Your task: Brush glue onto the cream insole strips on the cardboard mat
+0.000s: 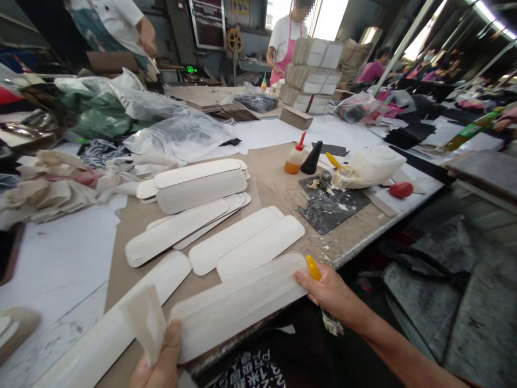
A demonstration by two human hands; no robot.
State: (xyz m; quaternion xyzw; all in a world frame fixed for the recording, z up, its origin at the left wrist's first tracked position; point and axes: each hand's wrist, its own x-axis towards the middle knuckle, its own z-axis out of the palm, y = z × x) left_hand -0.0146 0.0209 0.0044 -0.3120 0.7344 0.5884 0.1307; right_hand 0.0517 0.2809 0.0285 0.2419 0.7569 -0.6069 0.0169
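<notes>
A long white panel with rounded corners [242, 307] is held at the front of the table. My left hand [159, 353] is closed on its left end, where a pale flap [145, 318] stands up beside the thumb. My right hand [329, 291] pinches the right end. Tucked in that same hand is a brush with a yellow handle [313, 267]; its glue-caked bristles [332, 324] point down below the palm. Similar white panels [260, 245] lie just beyond, some overlapping. A longer white strip [100, 328] runs under the flap toward the lower left.
Farther back are a stack of white panels [202, 186], a glue bottle with red tip [294, 156], a black cone [312, 158], a smeared dark board [333, 202] and a white container with a yellow-handled tool [374, 167]. Plastic bags [177, 126] lie left. Co-workers stand behind.
</notes>
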